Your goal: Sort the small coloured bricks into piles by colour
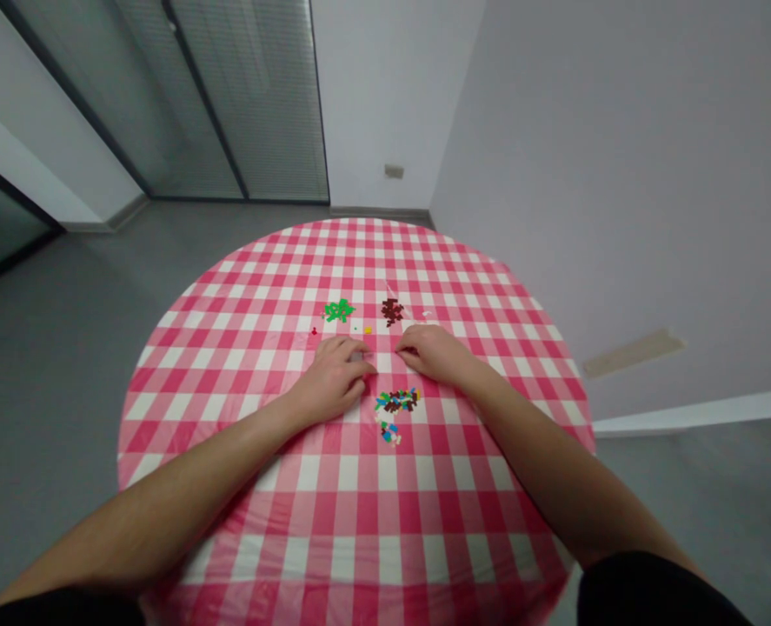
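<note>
Small plastic pieces lie on the table in separate groups. A green pile (339, 310) sits beyond my left hand (341, 376), which rests low on the cloth with thumb and fingers apart and nothing visible between them. My right hand (435, 354) is closed in a pinch just short of a dark brown pile (391, 311); whatever its fingertips may hold is too small to make out. Closer to me, between the forearms, is a mixed pile (398, 400) of brown, green, blue and yellow pieces. A smaller mixed cluster (389, 433) lies just below it.
A round table with a red-and-white checked cloth (352, 513) carries everything. Single pieces lie beyond my hands: a yellow one (368, 330), a red one (315, 330) and pale ones (427, 314). A wall (620, 174) stands to the right, glass panels (229, 104) at the back left.
</note>
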A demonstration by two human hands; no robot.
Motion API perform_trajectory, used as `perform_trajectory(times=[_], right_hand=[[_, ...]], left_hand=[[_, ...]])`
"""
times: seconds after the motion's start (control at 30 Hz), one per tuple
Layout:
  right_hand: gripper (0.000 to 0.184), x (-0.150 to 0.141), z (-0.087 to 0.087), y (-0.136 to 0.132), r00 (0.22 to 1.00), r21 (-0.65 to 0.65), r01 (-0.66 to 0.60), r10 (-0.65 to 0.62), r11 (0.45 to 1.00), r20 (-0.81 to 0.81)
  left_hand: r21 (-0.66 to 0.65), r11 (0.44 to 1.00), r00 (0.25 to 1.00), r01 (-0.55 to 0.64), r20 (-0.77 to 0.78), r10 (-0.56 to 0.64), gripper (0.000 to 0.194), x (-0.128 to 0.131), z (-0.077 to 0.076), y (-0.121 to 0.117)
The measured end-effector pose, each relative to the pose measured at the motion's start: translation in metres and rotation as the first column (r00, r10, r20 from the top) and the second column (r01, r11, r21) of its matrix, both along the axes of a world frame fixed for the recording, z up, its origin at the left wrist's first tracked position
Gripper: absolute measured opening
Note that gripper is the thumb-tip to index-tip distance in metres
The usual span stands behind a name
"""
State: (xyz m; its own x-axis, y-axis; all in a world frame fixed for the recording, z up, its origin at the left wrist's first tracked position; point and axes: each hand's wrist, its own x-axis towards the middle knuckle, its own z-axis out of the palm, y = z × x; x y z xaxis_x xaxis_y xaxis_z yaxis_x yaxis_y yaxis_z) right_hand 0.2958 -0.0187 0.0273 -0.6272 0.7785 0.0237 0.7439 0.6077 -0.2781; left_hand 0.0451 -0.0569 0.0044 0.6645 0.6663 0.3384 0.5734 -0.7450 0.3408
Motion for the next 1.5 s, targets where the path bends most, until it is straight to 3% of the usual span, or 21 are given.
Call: perform_trajectory(times=[0.23, 0.43, 0.57, 0.7, 0.9, 1.03, 1.13, 1.2, 1.3, 1.37, 1.5], right_hand=[[0.008, -0.002, 0.001, -0.001, 0.961, -0.082, 0.247, -0.255, 0.965, -0.106], [0.017, -0.011, -0.006, 0.008, 0.911, 0.051, 0.411, -0.41, 0.91, -0.031], [0.028, -0.007, -0.001, 0.01, 0.884, 0.087, 0.465, -0.468, 0.881, 0.011], [0.024, -0.003, 0.006, 0.005, 0.923, 0.05, 0.373, -0.376, 0.927, 0.078], [0.043, -0.006, 0.002, 0.002, 0.936, 0.037, 0.303, -0.305, 0.952, 0.177], [0.037, -0.005, 0.001, 0.003, 0.972, 0.046, 0.23, -0.232, 0.972, 0.032], [0.025, 0.001, 0.006, 0.002, 0.99, -0.07, 0.059, -0.067, 0.996, -0.127], [0.023, 0.007, 0.011, 0.0, 0.983, -0.246, -0.072, 0.028, 0.966, -0.179], [0.025, 0.014, 0.018, -0.002, 0.978, -0.474, -0.172, 0.092, 0.863, -0.188], [0.023, 0.017, 0.02, -0.002, 0.978, -0.532, -0.191, 0.112, 0.825, -0.178], [0.018, 0.017, 0.02, -0.002, 0.979, -0.535, -0.2, 0.145, 0.821, -0.144]], left_hand=[[0.003, 1.0, 1.0, 0.001, 0.01, -0.001, 0.025, 0.0, 0.0, 0.0], [-0.004, 1.0, 1.0, 0.003, 0.001, -0.003, 0.026, 0.001, 0.001, -0.001], [0.004, 1.0, 1.0, -0.004, 0.006, 0.004, 0.025, 0.001, 0.0, 0.0], [0.005, 1.0, 1.0, -0.006, 0.006, 0.006, 0.025, 0.001, 0.0, 0.0], [-0.002, 1.0, 0.999, 0.031, 0.011, -0.031, 0.025, 0.0, 0.001, 0.0], [-0.033, 0.995, 0.995, 0.096, -0.012, -0.097, 0.025, 0.002, 0.004, -0.001], [-0.051, 0.982, 0.983, 0.18, -0.04, -0.182, 0.026, 0.005, 0.007, -0.003], [-0.058, 0.975, 0.974, 0.216, -0.059, -0.22, 0.028, 0.006, 0.008, -0.005], [-0.065, 0.974, 0.972, 0.218, -0.072, -0.223, 0.031, 0.007, 0.008, -0.005], [-0.066, 0.975, 0.974, 0.21, -0.074, -0.215, 0.031, 0.007, 0.007, -0.005], [-0.055, 0.978, 0.977, 0.201, -0.064, -0.204, 0.029, 0.006, 0.006, -0.004]])
